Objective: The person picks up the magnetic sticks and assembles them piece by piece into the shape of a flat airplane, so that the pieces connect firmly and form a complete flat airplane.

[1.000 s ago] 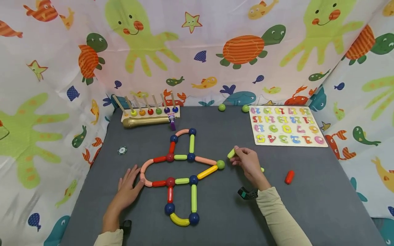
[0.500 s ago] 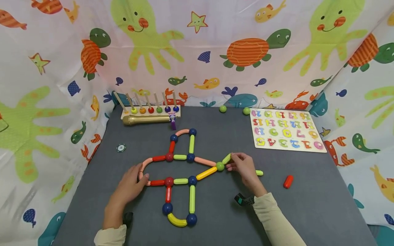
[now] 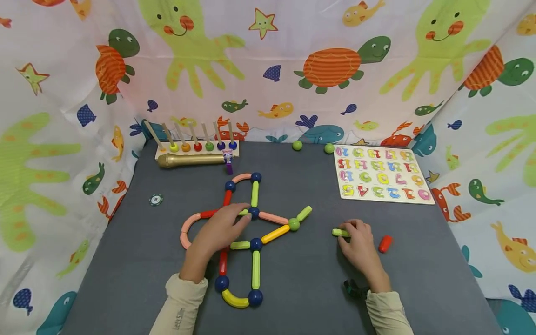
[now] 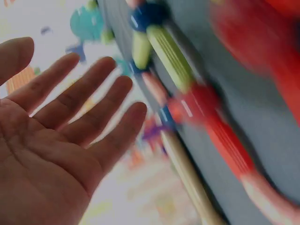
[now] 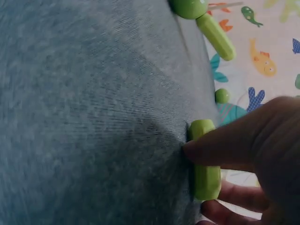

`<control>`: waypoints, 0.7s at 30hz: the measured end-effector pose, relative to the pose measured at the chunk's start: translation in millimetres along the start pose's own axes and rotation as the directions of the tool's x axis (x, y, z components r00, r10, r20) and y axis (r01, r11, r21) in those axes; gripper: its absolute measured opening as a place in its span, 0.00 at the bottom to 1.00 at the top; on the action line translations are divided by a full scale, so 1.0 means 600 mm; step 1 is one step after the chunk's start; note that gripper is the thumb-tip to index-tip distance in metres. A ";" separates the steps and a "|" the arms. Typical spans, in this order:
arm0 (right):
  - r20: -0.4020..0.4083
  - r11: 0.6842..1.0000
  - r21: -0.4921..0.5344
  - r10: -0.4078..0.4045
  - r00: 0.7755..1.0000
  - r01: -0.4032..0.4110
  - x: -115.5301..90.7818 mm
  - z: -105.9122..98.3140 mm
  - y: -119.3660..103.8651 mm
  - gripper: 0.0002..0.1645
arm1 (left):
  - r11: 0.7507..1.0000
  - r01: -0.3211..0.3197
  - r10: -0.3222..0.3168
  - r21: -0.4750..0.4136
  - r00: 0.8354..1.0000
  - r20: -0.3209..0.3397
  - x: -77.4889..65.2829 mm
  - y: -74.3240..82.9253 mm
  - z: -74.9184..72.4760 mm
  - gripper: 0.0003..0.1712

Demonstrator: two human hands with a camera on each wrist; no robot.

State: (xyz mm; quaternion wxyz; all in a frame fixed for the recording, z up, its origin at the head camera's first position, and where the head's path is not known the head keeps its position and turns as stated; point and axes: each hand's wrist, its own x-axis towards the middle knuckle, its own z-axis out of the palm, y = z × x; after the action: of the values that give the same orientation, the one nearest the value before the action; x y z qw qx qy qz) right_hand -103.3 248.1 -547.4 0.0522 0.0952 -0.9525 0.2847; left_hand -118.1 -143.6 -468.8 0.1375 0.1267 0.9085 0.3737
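Observation:
A flat figure of coloured building rods and balls lies on the grey table. My left hand is over its left part with fingers extended, hiding some red pieces; the left wrist view shows the palm with nothing in it. At the figure's right tip, a short light-green rod sticks out from the green ball. Further right, my right hand pinches another short light-green rod at the tabletop, thumb on one side and fingers on the other. Beside that hand lies a red rod.
At the back right is a number puzzle board, with two green balls nearby, one being this ball. A peg stand, a gold baton-like stick and a small purple figurine stand back left. A round chip lies left.
My right hand has put one light-green rod against the green ball, let go and moved right to the other light-green rod. My left hand has left the figure's curved end and moved right over it.

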 end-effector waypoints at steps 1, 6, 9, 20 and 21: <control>-0.014 1.000 -0.007 -0.015 1.000 0.015 0.000 0.002 -0.001 0.12 | 0.999 -0.032 0.032 -0.006 0.999 0.025 0.015 0.009 0.008 0.26; 0.007 0.997 0.048 -0.055 0.998 0.054 0.009 0.010 -0.023 0.11 | 0.992 -0.120 0.115 0.028 0.983 0.145 0.080 0.044 0.053 0.25; 0.047 0.989 0.130 -0.079 0.996 0.072 0.015 0.020 -0.047 0.10 | 0.987 -0.131 0.112 0.091 0.975 0.194 0.106 0.056 0.077 0.26; 0.057 0.974 0.196 -0.126 0.990 0.113 0.031 0.050 -0.097 0.10 | 0.944 -0.121 0.035 0.307 0.962 0.271 0.139 0.078 0.125 0.31; 0.055 0.973 0.200 -0.125 0.991 0.111 0.032 0.051 -0.099 0.10 | 0.940 -0.117 0.028 0.319 0.962 0.272 0.139 0.080 0.127 0.31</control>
State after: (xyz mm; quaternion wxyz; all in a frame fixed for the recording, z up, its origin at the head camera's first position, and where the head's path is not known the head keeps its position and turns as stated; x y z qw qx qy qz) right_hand -111.0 179.5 -538.3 0.0276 0.1658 -0.9136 0.3702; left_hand -163.4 -33.9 -499.5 0.2199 0.2303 0.9266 0.1999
